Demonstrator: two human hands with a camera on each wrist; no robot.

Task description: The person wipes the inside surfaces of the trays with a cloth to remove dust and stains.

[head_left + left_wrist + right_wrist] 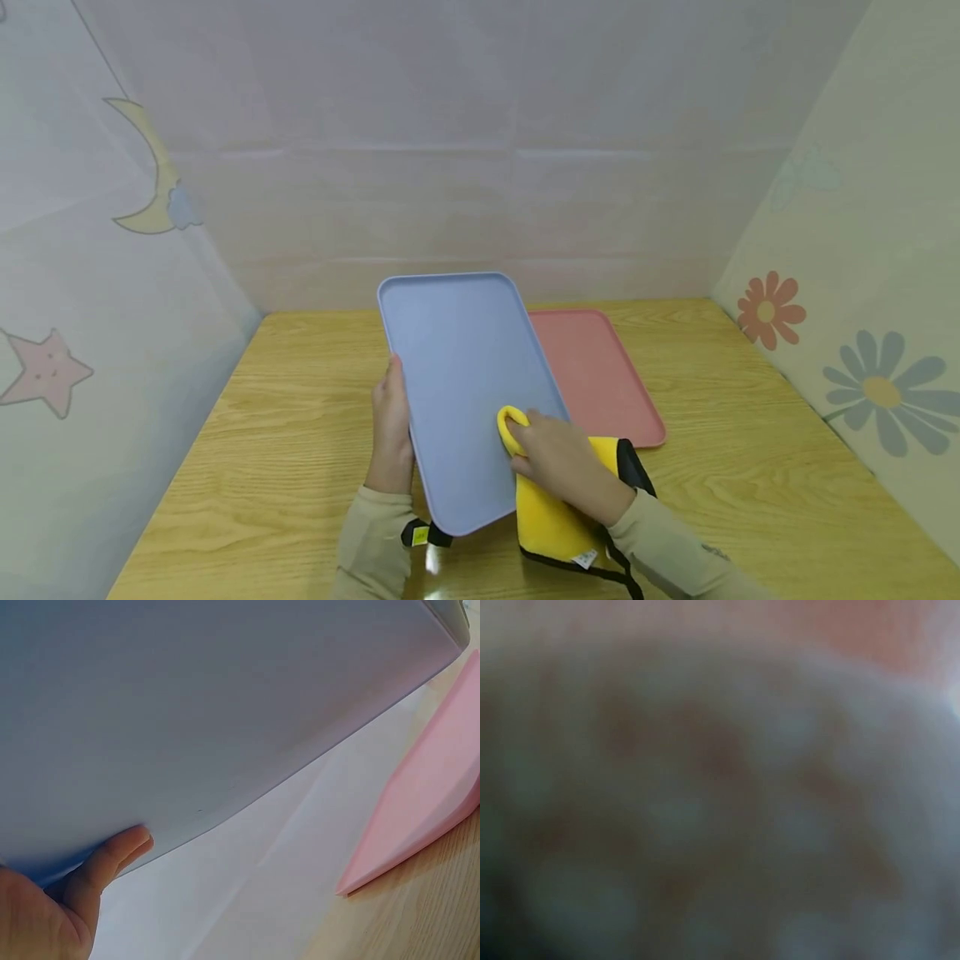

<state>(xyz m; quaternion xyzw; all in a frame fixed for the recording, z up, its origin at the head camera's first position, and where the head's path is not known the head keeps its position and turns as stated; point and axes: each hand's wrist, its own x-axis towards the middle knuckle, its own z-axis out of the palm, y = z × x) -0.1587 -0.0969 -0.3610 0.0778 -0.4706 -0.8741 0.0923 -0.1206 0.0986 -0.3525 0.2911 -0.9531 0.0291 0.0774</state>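
Observation:
A light blue tray (465, 367) is held tilted above the table. My left hand (392, 433) grips it by its left edge; in the left wrist view, fingers (112, 859) lie against the tray's underside. With my right hand (566, 462) I pinch a yellow cloth with black edging (551, 529), a folded part of it touching the tray's face near the lower right. The rest of the cloth hangs below the hand, beside the tray's corner. Blur fills the right wrist view, so nothing there can be made out.
A pink tray (600, 375) lies flat on the wooden table (285, 450), partly behind the blue one. Pale walls enclose the table at the back and both sides, printed with a moon, a star and flowers. A black wrist strap (426, 533) shows near the left sleeve.

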